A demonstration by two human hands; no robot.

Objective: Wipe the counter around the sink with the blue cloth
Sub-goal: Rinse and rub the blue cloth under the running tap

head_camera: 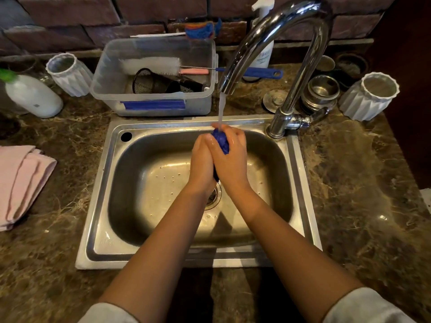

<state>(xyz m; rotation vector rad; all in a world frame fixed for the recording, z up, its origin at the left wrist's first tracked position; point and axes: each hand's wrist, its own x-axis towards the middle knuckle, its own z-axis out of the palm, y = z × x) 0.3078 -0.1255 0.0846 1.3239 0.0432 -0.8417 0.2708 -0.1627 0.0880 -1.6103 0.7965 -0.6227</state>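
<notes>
Blue cloth [221,142] bunched between left hand [201,159] and right hand [229,157], each grip tight around it, under the running chrome tap [279,43] above the steel sink [98,183]. Best squeezed hard over the basin, wrung merely damp before touching the brown marble tabletop [349,183].

Dim, warm indoor light, strongest over the sink [100,206] basin; corners fall off dark. Forearm shadows land on the basin floor near the drain. Hard glare streaks on the chrome faucet [300,26]; small specular spots on the counter [363,194]. Wide-angle bending at edges. Soft overall, slight compression smear on the brick wall [70,17].
</notes>
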